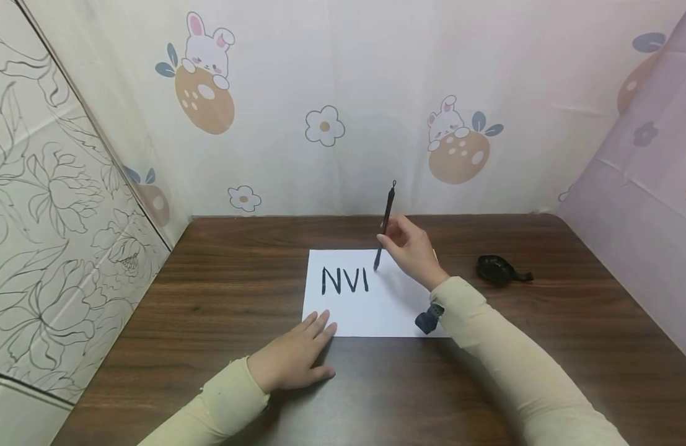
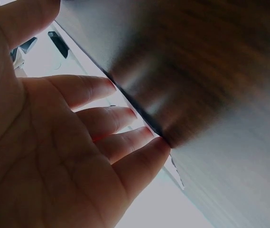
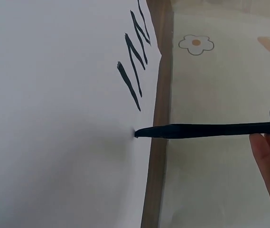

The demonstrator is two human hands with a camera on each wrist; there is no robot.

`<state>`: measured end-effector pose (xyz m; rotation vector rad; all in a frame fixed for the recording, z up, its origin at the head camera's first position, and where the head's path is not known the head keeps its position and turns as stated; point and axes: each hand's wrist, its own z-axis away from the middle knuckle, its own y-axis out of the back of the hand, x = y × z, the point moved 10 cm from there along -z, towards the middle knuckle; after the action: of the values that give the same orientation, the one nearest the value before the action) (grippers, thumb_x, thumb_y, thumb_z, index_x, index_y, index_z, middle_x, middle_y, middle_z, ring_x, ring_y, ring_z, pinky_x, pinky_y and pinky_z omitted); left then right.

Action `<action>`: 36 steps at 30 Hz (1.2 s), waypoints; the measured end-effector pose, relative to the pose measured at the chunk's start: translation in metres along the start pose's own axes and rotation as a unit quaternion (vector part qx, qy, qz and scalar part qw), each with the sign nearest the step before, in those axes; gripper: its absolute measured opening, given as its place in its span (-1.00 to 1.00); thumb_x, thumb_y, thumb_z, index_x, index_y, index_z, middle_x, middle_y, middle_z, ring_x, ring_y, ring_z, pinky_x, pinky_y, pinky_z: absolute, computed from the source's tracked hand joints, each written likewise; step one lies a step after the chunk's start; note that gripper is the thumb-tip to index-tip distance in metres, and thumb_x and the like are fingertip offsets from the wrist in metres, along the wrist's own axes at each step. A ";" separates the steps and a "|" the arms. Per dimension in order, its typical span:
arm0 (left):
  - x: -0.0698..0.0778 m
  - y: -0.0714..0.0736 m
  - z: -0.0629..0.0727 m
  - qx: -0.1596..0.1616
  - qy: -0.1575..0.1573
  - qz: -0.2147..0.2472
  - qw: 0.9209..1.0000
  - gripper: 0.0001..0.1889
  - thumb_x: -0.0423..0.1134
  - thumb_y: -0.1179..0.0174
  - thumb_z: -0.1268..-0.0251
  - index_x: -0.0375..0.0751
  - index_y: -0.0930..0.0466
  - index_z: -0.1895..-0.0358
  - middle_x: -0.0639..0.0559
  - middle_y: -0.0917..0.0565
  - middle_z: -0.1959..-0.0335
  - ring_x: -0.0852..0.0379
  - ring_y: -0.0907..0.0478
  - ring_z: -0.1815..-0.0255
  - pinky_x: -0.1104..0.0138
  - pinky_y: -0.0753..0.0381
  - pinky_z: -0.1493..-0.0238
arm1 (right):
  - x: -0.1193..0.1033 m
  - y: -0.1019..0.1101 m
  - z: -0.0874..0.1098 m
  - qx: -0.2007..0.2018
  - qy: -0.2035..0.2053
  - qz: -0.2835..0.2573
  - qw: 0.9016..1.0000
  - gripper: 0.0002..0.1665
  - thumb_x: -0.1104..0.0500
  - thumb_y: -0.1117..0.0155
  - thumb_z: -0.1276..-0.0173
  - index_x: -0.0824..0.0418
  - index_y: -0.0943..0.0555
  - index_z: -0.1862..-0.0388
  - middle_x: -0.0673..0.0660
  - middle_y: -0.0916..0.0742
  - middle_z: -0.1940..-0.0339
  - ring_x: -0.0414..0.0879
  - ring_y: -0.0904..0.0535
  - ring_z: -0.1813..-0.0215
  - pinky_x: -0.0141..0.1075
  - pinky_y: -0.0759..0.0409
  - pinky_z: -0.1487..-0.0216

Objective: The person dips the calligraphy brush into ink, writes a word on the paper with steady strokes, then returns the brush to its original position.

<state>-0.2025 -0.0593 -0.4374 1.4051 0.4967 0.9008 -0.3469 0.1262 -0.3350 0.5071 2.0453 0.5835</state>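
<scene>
My right hand (image 1: 411,248) pinches a dark brush (image 1: 385,217) around the middle of its handle, tip pointing down. In the right wrist view the brush tip (image 3: 139,133) is right at the white paper (image 3: 68,95), beside the last black stroke. The sheet (image 1: 343,316) bears the black letters "NVI" (image 1: 345,280) on its left half. My left hand (image 1: 294,358) rests with fingers extended, fingertips on the sheet's lower left edge. The left wrist view shows the palm (image 2: 44,142) from below, its fingers reaching the tabletop.
A small black dish with a short handle (image 1: 496,270) sits on the brown wooden table (image 1: 225,279), right of the paper. A curtain (image 1: 370,74) with rabbit prints hangs behind the table's far edge. A panel with flower line drawings (image 1: 58,186) stands on the left.
</scene>
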 end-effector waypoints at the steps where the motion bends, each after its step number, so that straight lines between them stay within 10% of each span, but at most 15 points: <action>1: 0.000 0.000 0.000 0.000 0.000 0.000 1.000 -0.21 0.14 -0.17 -0.32 -0.24 -0.22 -0.48 -0.25 -0.15 -0.55 -0.24 -0.11 -0.55 0.02 -0.23 -0.50 | 0.000 0.000 0.001 -0.001 0.000 0.001 1.000 -0.73 0.15 -0.27 -0.40 0.11 -0.52 -0.04 0.09 -0.69 0.22 -0.06 -0.61 0.14 -0.17 -0.61 0.09; 36: -0.005 0.013 0.002 -0.022 -0.004 0.014 1.000 -0.21 0.13 -0.16 -0.33 -0.22 -0.20 -0.50 -0.23 -0.13 -0.56 -0.23 -0.09 -0.56 0.01 -0.21 -0.51 | -0.024 0.002 0.016 -0.039 -0.011 -0.011 0.999 -0.73 0.21 -0.35 -0.32 0.15 -0.55 0.03 0.07 -0.67 0.32 -0.07 -0.64 0.17 -0.24 -0.72 0.17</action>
<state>-0.2069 -0.0650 -0.4256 1.3789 0.4495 0.9233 -0.3209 0.1175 -0.3252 0.4425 1.9969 0.6406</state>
